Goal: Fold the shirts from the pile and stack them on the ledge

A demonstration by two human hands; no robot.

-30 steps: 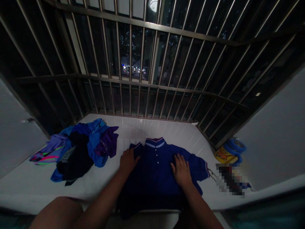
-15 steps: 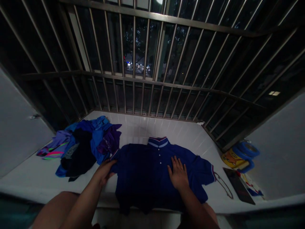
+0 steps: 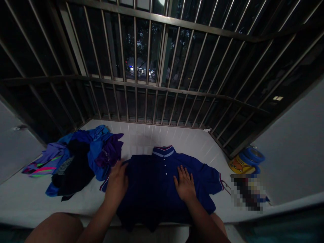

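Observation:
A dark blue polo shirt (image 3: 149, 184) lies front up on the white ledge, its collar toward the window and its lower edge hanging toward me. White and red stripes trim its collar and sleeve ends. My right hand (image 3: 185, 185) rests flat on the shirt's chest, right of the buttons, fingers spread. Over the left sleeve and shoulder is my left hand (image 3: 116, 184), its fingers loosely stretched and slightly apart, with no cloth visibly pinched. The end of that sleeve (image 3: 103, 185) sticks out to the left of my wrist.
A pile of blue, black and purple clothes (image 3: 76, 162) lies on the left of the white ledge (image 3: 187, 136). At the right stand a yellow and blue container (image 3: 241, 163) and a pixelated patch. Metal bars (image 3: 152, 86) close off the window behind.
My left hand has moved from gripping the left sleeve's edge up onto the sleeve, which now spreads farther left. My right hand stays flat on the shirt. The view has shifted slightly.

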